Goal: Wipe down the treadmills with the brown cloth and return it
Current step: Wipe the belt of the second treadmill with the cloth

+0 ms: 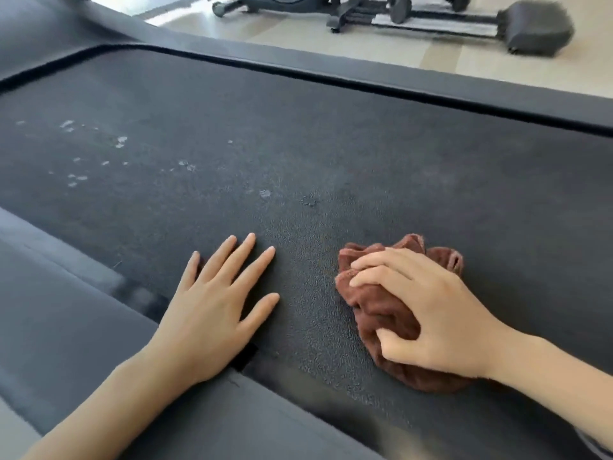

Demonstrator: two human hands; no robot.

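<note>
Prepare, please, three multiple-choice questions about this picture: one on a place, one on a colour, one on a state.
1. Where does the cloth lie?
A) on the treadmill belt
B) on the floor
C) on the side rail

2. What colour is the cloth?
A) blue
B) brown
C) white

3. How is the left hand?
A) gripping the cloth
B) curled into a fist
C) flat on the belt, fingers straight

Answers:
1 A, it sits bunched on the belt under the right hand.
2 B, its folds are reddish brown.
3 C, its palm lies flat, holding nothing.
</note>
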